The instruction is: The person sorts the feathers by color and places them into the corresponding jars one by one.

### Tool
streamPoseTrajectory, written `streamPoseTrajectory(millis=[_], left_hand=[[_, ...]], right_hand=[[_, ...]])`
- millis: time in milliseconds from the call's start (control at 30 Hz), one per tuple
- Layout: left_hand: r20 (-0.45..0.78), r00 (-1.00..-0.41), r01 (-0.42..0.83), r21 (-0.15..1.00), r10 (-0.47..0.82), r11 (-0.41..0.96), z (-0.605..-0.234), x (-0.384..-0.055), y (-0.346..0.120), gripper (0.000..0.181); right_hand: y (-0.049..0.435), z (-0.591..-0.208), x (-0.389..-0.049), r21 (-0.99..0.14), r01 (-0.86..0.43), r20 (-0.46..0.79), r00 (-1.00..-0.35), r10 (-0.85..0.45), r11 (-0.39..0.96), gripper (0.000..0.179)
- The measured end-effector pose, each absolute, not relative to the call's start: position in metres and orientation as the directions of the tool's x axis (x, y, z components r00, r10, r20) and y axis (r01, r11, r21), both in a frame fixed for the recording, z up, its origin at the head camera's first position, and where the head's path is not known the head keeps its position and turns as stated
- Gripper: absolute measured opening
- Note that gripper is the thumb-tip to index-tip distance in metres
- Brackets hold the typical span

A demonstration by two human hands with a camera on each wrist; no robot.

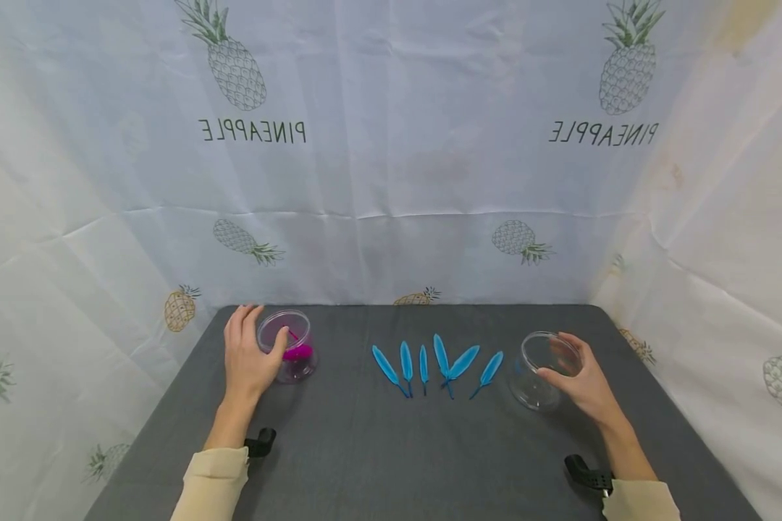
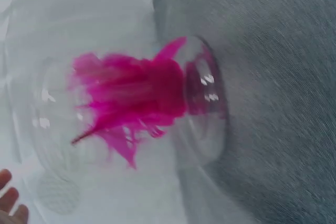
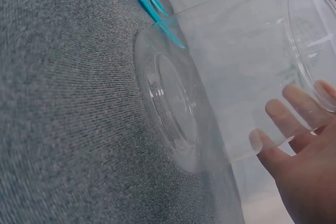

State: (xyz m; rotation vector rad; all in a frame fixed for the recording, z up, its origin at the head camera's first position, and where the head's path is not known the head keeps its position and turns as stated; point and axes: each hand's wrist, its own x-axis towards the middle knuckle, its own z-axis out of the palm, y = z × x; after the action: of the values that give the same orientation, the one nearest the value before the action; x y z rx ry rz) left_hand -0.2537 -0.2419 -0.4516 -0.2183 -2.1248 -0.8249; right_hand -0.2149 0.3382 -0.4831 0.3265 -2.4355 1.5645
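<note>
A person's left hand (image 1: 250,362), thumb and fingers spread wide, reaches around the upper part of a round, clear plastic jar (image 1: 297,372) at the left of a dark grey cloth-covered table (image 1: 378,449); the left wrist view shows fingertips apart from the jar's wall, though whether the thumb touches it cannot be told. Vivid magenta feathers (image 1: 297,352) are bunched inside. Opposite, the right hand (image 1: 583,378) grips a second round, clear plastic jar (image 1: 533,380) near its rim, thumb on the near side and fingers curved around the far side. Between the jars, six slender bright blue feathers (image 1: 441,354) lie in a loose row on the table, two of them crossing. Behind hangs a white fabric curtain (image 1: 430,166) printed with pineapples and mirror-reversed lettering.
</note>
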Motion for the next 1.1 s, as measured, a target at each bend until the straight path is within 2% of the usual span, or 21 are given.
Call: streamPoseTrajectory(millis=[67, 133, 267, 600, 933, 1100], left_hand=[[0.823, -0.562, 0.48, 0.406, -0.083, 0.777, -0.448, -0.252, -0.237, 0.053], [0.86, -0.509, 0.53, 0.352, -0.042, 0.772, -0.444, -0.25, -0.23, 0.05], [0.877, -0.481, 0.595, 0.308, 0.021, 0.742, -0.437, -0.245, -0.214, 0.048], [0.831, -0.535, 0.666, 0.301, 0.155, 0.682, -0.443, -0.247, -0.172, 0.048], [0.722, -0.658, 0.611, 0.346, 0.214, 0.712, -0.461, -0.247, -0.146, 0.056], [0.692, -0.681, 0.603, 0.341, 0.242, 0.721, -0.47, -0.249, -0.135, 0.058]], right_hand=[[0.338, -0.484, -0.215, -0.861, -0.309, 0.311, -0.948, -0.062, 0.404, 0.086], [0.339, -0.484, -0.216, -0.86, -0.309, 0.312, -0.948, -0.062, 0.405, 0.085], [0.339, -0.484, -0.216, -0.858, -0.312, 0.313, -0.947, -0.066, 0.408, 0.084], [0.338, -0.485, -0.217, -0.852, -0.331, 0.33, -0.941, -0.075, 0.406, 0.083], [0.335, -0.486, -0.215, -0.855, -0.339, 0.327, -0.94, -0.101, 0.393, 0.084], [0.334, -0.487, -0.215, -0.852, -0.346, 0.33, -0.937, -0.11, 0.392, 0.084]])
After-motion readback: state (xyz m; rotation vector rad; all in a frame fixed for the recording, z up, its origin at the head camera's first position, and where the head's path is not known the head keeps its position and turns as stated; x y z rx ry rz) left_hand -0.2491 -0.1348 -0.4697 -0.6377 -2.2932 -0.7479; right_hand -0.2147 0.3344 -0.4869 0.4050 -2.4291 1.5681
